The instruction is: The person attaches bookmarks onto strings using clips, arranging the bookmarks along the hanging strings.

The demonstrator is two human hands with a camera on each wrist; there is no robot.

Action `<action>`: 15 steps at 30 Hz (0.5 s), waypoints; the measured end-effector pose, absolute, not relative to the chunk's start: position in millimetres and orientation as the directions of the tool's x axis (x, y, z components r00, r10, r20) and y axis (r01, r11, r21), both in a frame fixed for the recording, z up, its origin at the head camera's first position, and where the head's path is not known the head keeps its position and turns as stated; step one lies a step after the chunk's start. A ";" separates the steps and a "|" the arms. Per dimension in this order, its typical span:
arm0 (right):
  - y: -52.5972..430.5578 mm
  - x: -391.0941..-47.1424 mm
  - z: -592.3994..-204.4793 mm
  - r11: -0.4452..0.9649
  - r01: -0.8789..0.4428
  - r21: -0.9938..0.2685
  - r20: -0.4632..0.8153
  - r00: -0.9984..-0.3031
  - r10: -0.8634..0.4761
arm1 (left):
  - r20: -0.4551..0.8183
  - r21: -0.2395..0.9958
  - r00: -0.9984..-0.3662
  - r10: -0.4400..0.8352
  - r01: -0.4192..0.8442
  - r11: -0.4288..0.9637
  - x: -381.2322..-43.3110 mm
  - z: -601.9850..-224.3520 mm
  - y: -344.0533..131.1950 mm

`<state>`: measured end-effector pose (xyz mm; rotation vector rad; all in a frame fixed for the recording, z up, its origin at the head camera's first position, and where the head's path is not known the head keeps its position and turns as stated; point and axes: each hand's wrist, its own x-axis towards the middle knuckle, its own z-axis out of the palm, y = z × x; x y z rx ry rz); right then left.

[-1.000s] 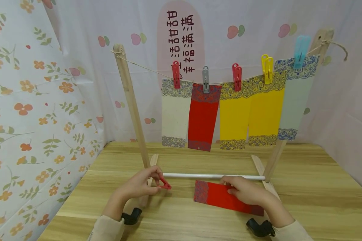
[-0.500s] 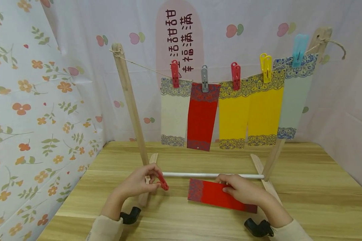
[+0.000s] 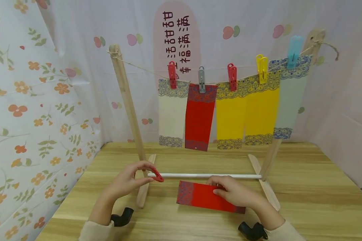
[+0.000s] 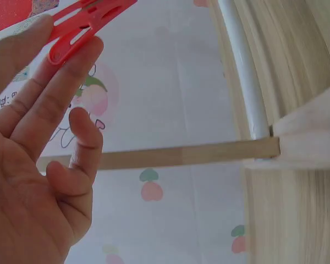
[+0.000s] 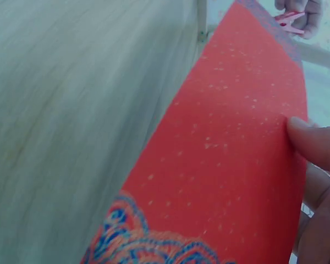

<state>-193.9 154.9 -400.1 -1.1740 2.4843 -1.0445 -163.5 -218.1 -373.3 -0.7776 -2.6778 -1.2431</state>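
Observation:
My left hand [image 3: 129,179] pinches a red clothespin [image 3: 158,175] between thumb and fingers, left of centre over the table. In the left wrist view the clothespin [image 4: 88,26] lies between the thumb and the first fingers, while the other fingers curl loosely. My right hand [image 3: 233,190] holds a red paper strip [image 3: 203,195] with patterned ends by its far long edge, thumb on the upper face. In the right wrist view the strip [image 5: 225,137] is slightly bowed, its patterned far end overlapping the left hand's clothespin.
A wooden rack with a left post [image 3: 125,93] and white crossbar [image 3: 199,175] stands behind my hands. From its twine hang several paper strips, including a red one [image 3: 200,117] under a grey clothespin [image 3: 201,79]. Black bent pieces [image 3: 122,217] sit near both wrists.
The red strip and right hand have shifted left and up from the table towards the left hand. The left hand has moved slightly up and left, the clothespin turning between its fingers.

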 end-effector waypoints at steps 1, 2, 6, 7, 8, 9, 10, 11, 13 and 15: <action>153.8 -194.1 -400.1 0.423 -0.595 -0.684 0.118 -0.662 -0.740 | 0.294 0.682 -0.868 0.401 0.484 0.548 -162.3 -372.5 -220.2; 152.6 -194.1 -400.0 0.411 -0.592 -0.693 0.125 -0.660 -0.741 | 0.306 0.672 -0.868 0.392 0.488 0.557 -161.4 -371.6 -222.3; 145.5 -193.5 -398.6 0.367 -0.584 -0.724 0.155 -0.656 -0.738 | 0.333 0.650 -0.865 0.374 0.498 0.574 -160.2 -364.3 -230.7; 143.0 -193.2 -397.8 0.361 -0.586 -0.726 0.165 -0.657 -0.735 | 0.336 0.650 -0.865 0.374 0.500 0.572 -160.3 -361.1 -232.5; 140.5 -192.9 -397.0 0.356 -0.586 -0.728 0.173 -0.659 -0.732 | 0.342 0.648 -0.864 0.371 0.502 0.573 -160.6 -357.6 -234.2; 137.7 -192.5 -396.0 0.355 -0.587 -0.728 0.181 -0.664 -0.726 | 0.348 0.646 -0.862 0.369 0.505 0.572 -161.1 -353.6 -235.9; 134.8 -192.1 -394.8 0.353 -0.588 -0.727 0.190 -0.667 -0.720 | 0.357 0.643 -0.859 0.368 0.511 0.570 -161.7 -349.2 -237.6; 131.8 -191.7 -393.4 0.354 -0.588 -0.727 0.196 -0.672 -0.714 | 0.368 0.642 -0.854 0.367 0.519 0.565 -162.1 -344.3 -239.1; 126.0 -191.4 -390.3 0.347 -0.591 -0.729 0.211 -0.675 -0.707 | 0.402 0.637 -0.836 0.373 0.548 0.542 -163.5 -334.1 -241.9; 119.8 -191.3 -386.9 0.331 -0.582 -0.743 0.219 -0.679 -0.701 | 0.431 0.629 -0.820 0.376 0.572 0.527 -165.0 -322.8 -244.3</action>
